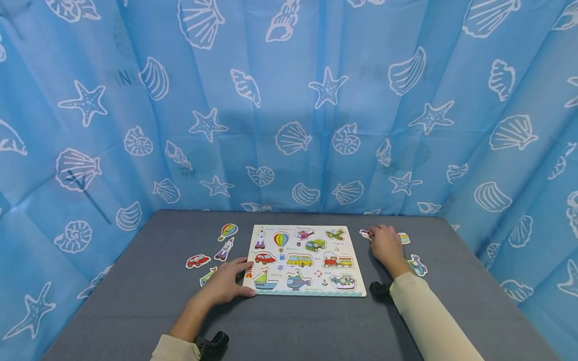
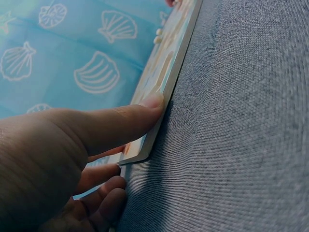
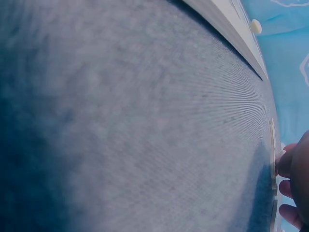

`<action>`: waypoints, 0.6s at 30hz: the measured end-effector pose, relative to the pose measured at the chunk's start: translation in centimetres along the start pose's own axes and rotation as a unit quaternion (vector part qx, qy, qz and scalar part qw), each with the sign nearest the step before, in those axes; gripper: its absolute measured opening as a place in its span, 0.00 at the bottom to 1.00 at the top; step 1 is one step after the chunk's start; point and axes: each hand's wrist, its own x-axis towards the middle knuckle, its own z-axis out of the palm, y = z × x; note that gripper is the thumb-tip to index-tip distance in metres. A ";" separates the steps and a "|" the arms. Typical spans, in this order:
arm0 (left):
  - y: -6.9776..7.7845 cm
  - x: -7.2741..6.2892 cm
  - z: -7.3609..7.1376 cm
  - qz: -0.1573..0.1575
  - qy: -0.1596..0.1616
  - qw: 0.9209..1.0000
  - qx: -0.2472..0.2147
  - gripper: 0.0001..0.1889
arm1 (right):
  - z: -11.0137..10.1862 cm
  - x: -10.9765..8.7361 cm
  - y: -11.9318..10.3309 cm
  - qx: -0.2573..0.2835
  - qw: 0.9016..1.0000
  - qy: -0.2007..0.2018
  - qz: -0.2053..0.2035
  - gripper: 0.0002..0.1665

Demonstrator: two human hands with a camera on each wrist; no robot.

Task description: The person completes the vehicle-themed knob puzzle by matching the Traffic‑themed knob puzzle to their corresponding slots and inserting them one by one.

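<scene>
A wooden vehicle puzzle board (image 1: 316,287) lies flat on the grey table, with pictures and some knobbed pieces on it. My left hand (image 1: 226,283) holds its near left corner. In the left wrist view, the thumb (image 2: 120,123) presses on the board's edge (image 2: 176,72) and the other fingers curl by the corner. To the right of the board, my right hand (image 1: 387,248) pinches a small white-edged piece with some red (image 1: 365,233), mostly hidden under the fingers. The right wrist view shows fingertips against this thin piece (image 3: 273,154), close to the table.
Left of the board lie a balloon piece (image 1: 228,231), a rocket piece (image 1: 224,249), a red car piece (image 1: 197,260) and a partly covered green-and-yellow piece (image 1: 207,276). On the right are a yellow piece (image 1: 404,238) and a blue-green piece (image 1: 417,265). A shell-patterned blue curtain (image 1: 289,165) borders the table.
</scene>
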 end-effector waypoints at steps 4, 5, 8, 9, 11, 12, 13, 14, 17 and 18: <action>0.0 -0.1 0.0 0.000 -0.002 1.000 -0.003 0.38 | 0.0 -0.1 -0.1 0.005 1.000 -0.005 -0.007 0.09; 0.1 -0.1 -0.1 0.000 -0.003 1.000 -0.003 0.38 | 0.0 -0.1 -0.1 0.007 1.000 -0.005 -0.011 0.09; 0.0 -0.1 0.0 0.001 -0.002 1.000 -0.001 0.38 | 0.0 -0.2 0.1 0.010 1.000 -0.006 -0.027 0.07; 0.0 0.0 0.0 0.001 -0.002 1.000 0.000 0.38 | 0.0 -0.2 0.1 0.012 0.999 -0.005 -0.033 0.07; -0.1 0.1 0.1 -0.001 0.000 1.000 0.000 0.38 | 0.1 -0.3 0.1 0.014 0.999 0.001 -0.043 0.06; -0.1 0.1 0.1 0.001 0.001 1.000 0.002 0.38 | 0.1 -0.3 0.2 0.013 0.999 0.003 -0.048 0.05; -0.2 0.1 0.2 0.000 0.002 1.000 0.002 0.38 | 0.1 -0.3 0.2 0.014 0.998 0.007 -0.053 0.05; -0.2 0.2 0.2 0.000 0.003 1.000 0.003 0.38 | 0.1 -0.4 0.2 0.014 0.998 0.009 -0.057 0.05; -0.2 0.1 0.2 -0.002 0.004 1.000 0.003 0.38 | 0.3 -0.4 0.4 0.018 0.997 0.019 -0.066 0.05; -0.2 0.1 0.2 -0.002 0.004 1.000 0.002 0.38 | 0.4 -0.4 0.4 0.018 0.997 0.018 -0.066 0.05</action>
